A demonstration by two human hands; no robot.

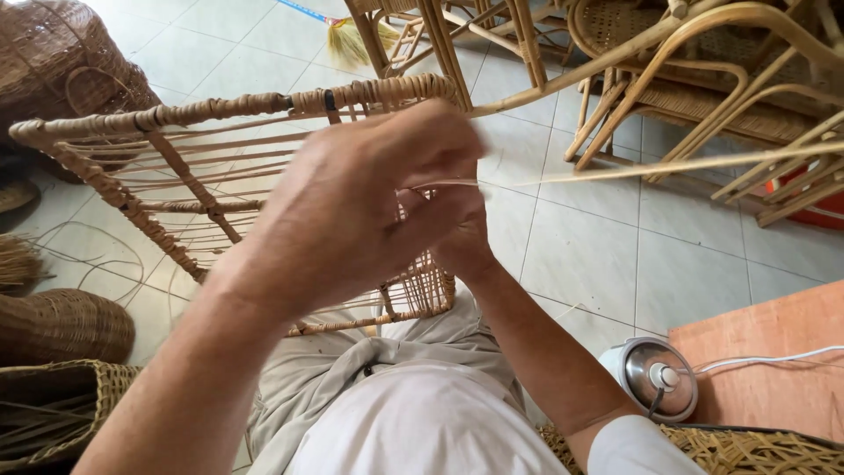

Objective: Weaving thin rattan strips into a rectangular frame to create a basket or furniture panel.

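Both hands pinch a thin cane strip (pixel 615 169) against a wrapped rattan frame (pixel 176 114).

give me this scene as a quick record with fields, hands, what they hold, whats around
setting: tiled floor, seen from above the person's lap
left hand: left hand raised in front of the frame, fingers pinched on the cane strip
right hand: right hand behind the left, also gripping the strip
held thing: thin cane strip, running out to the right
workpiece: wrapped rattan frame with strands strung across it
around: rattan chairs top right, woven baskets left, broom top, small metal pot beside a wooden board
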